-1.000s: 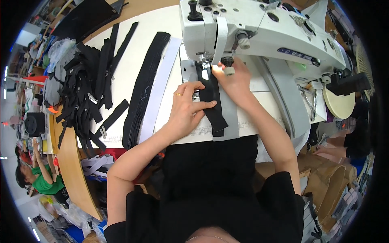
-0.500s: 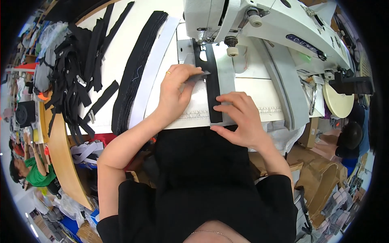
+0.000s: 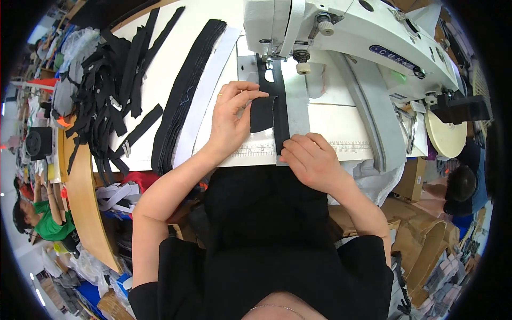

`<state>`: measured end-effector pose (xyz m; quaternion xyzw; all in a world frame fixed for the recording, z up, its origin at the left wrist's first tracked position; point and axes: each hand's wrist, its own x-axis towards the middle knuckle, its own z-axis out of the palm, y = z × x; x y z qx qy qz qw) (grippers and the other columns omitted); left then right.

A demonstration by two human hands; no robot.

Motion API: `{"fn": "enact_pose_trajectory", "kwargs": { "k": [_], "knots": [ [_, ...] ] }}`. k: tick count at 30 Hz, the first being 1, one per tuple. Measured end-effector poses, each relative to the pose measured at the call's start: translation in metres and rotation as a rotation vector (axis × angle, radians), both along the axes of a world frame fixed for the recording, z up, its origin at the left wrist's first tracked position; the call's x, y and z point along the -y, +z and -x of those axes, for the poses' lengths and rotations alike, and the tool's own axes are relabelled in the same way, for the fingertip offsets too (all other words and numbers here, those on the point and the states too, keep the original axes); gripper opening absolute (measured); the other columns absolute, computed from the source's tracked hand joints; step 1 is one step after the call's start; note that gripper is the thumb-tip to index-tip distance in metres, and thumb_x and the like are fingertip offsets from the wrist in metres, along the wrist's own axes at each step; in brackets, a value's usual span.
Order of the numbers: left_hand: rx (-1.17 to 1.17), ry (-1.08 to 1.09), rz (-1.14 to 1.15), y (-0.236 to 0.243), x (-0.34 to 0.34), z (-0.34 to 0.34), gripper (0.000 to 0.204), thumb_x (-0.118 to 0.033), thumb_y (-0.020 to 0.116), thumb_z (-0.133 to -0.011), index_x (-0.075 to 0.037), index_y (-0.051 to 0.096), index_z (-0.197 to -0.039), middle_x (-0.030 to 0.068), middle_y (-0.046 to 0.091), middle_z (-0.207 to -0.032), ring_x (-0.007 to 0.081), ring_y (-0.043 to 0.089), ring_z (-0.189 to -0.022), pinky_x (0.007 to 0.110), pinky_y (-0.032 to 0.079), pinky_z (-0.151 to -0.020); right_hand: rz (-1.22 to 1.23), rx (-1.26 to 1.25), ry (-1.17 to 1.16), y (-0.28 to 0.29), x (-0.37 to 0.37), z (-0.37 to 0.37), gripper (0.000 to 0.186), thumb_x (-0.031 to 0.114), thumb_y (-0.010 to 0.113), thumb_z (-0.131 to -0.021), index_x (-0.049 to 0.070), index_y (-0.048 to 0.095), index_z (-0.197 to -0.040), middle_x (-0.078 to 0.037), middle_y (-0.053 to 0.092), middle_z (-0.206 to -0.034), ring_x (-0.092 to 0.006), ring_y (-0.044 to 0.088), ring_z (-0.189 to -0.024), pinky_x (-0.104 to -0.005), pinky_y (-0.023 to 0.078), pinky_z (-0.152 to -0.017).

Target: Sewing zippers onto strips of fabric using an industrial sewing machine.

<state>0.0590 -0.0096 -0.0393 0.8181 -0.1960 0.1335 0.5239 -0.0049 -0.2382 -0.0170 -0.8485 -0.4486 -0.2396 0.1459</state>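
A long black fabric strip [image 3: 281,114] runs from under the sewing machine's presser foot [image 3: 270,65] toward the table's front edge. Against its left side lies a small dark fabric piece [image 3: 262,116], with a thin thread-like edge along the join. My left hand [image 3: 230,118] is closed, pinching the upper left of this piece between thumb and fingers. Down at the near end of the strip, my right hand [image 3: 311,161] has its fingers drawn together and grips the strip's right edge; its thumb is mostly hidden. A grey strip [image 3: 298,101] lies right of the black one.
The white sewing machine [image 3: 341,32] overhangs the work from the far right. On the left are a stack of black strips [image 3: 186,96], a white strip [image 3: 208,96] and a heap of black zippers [image 3: 106,90]. Grey panels [image 3: 368,106] lie right. A person in green [image 3: 50,221] works far left.
The small dark piece, tilted edge-on before, now lies flat against the strip. My right hand's spread fingers have drawn together on the strip's near end. My left hand stays close to its earlier place.
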Motion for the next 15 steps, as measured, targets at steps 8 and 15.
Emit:
{"fn": "enact_pose_trajectory", "kwargs": {
  "k": [8, 15],
  "knots": [
    [-0.020, -0.009, -0.069, 0.007, 0.001, 0.002, 0.031, 0.007, 0.066, -0.084, -0.006, 0.076, -0.110, 0.0085, 0.066, -0.111, 0.0286, 0.059, -0.112, 0.038, 0.048, -0.097, 0.091, -0.046, 0.041, 0.004, 0.004, -0.003, 0.015, 0.014, 0.077, -0.083, 0.004, 0.067, -0.089, -0.006, 0.069, -0.101, -0.0229, 0.067, -0.099, -0.0365, 0.052, -0.085],
    [0.061, 0.060, -0.166, 0.006, 0.001, -0.001, 0.036, 0.005, 0.073, -0.080, -0.004, 0.074, -0.115, 0.0109, 0.069, -0.119, 0.0313, 0.060, -0.115, 0.040, 0.048, -0.100, -0.001, -0.098, 0.037, -0.005, 0.008, 0.001, 0.015, 0.014, 0.078, -0.083, 0.005, 0.069, -0.092, -0.006, 0.070, -0.102, -0.0222, 0.067, -0.098, -0.0352, 0.051, -0.082]
  ]
}}
